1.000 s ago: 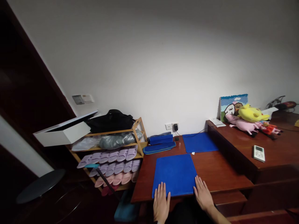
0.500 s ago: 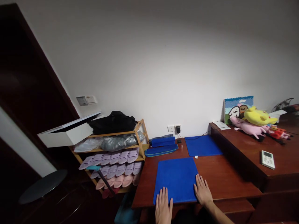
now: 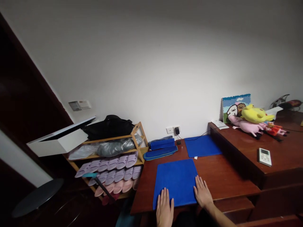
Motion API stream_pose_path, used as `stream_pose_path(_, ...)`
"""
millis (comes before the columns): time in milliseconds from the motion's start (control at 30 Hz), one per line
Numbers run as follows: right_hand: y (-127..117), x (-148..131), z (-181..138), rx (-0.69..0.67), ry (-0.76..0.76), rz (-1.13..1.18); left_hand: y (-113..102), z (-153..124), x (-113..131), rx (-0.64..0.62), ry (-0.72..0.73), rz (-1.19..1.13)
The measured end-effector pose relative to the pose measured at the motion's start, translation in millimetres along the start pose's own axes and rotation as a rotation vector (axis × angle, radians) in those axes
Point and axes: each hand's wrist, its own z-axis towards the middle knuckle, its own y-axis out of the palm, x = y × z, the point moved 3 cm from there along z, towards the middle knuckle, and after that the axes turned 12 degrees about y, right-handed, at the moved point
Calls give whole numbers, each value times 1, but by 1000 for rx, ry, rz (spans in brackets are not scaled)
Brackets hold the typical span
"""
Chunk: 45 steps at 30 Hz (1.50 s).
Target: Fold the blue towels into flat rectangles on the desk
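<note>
A blue cloth (image 3: 176, 179) lies flat and spread out at the front of the wooden table (image 3: 220, 176). My left hand (image 3: 165, 208) rests palm down on its near left part, fingers stretched out, thumb a little apart. At its right edge lies my right hand (image 3: 203, 192), also flat, with the fingertips over the cloth's border and part of the palm over the table. Neither hand grips anything. Farther back, a second blue cloth (image 3: 202, 146) lies flat with a small white tag, and a folded blue cloth (image 3: 161, 153) sits at the back left.
Left of the table stands a wooden shoe rack (image 3: 139, 129) with slippers (image 3: 121, 160), a black bag (image 3: 110, 127) and an open white box (image 3: 59, 142). On the higher right surface are plush toys (image 3: 248, 126), a picture (image 3: 236, 105) and a white remote (image 3: 264, 156). A plugged-in adapter (image 3: 177, 130) trails a cord.
The view has turned slightly, so the room's contents appear shifted a little left. Both hands stay flat at nearly the same places on the cloth.
</note>
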Motion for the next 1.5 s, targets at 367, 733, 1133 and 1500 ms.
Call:
stream_pose_path(367,-3,0,1,-38,-5,-35,16,116,118,-334,236,-360)
stream_pose_path(733,-10,-3,-3,-33,17,-31,3,66,-37,-418,-53,-169)
stream_pose_path(1133,-4,3,10,-58,56,-36,2,43,-77,-353,-108,-154)
stream_pose_path(1500,-6,-6,57,-38,18,-36,18,37,-83,-268,-82,-139)
